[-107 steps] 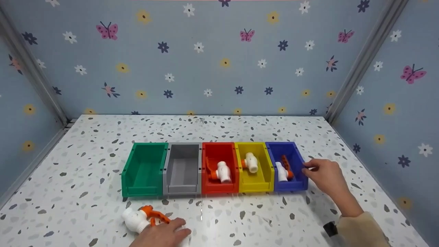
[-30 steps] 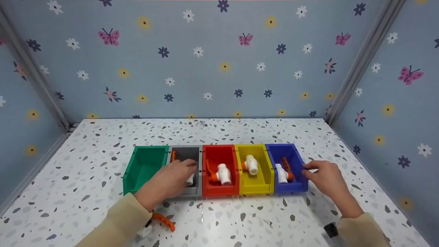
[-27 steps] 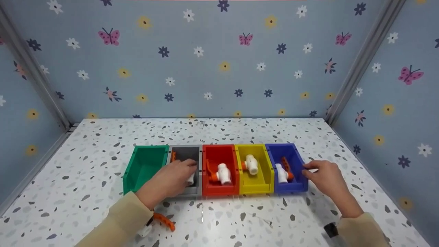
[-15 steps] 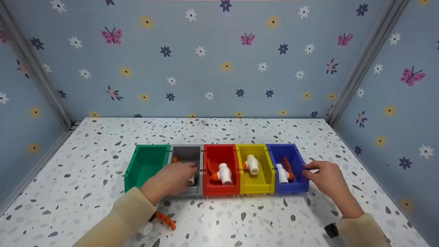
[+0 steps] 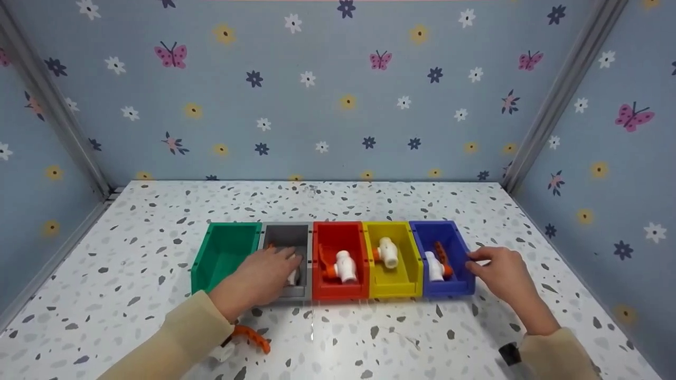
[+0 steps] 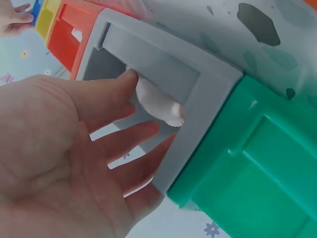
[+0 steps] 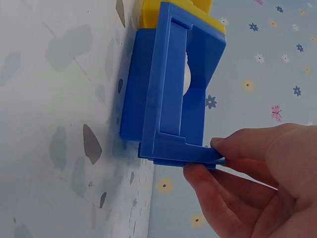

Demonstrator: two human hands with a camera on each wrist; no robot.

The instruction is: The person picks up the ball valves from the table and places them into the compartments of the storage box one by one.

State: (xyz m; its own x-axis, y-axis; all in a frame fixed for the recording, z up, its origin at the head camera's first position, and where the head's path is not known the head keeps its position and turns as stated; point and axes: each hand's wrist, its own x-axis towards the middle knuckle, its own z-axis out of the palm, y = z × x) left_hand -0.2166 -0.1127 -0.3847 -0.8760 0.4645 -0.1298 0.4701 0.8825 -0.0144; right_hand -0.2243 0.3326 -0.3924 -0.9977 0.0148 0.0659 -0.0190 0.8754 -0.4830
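My left hand [image 5: 263,274] reaches into the grey bin [image 5: 289,234], palm over it. In the left wrist view a white ball valve [image 6: 154,101] lies in that bin, my thumb tip right at its end and my other fingers spread loosely, not wrapped round it. Its orange handle is mostly hidden by my hand in the head view. My right hand [image 5: 501,270] pinches the side rim of the blue bin [image 7: 171,84] between thumb and fingers. A valve [image 5: 435,266] lies inside the blue bin.
The red bin [image 5: 338,293] and yellow bin [image 5: 393,287] each hold one white-and-orange valve. A green bin [image 5: 224,256] ends the row at left. Another valve's orange handle [image 5: 253,338] shows on the speckled table beside my left sleeve, its body partly covered.
My left hand has moved from the valves at the table's front into the grey bin, where a valve now lies. Lately its fingers shift slightly. My right hand stays on the blue bin.
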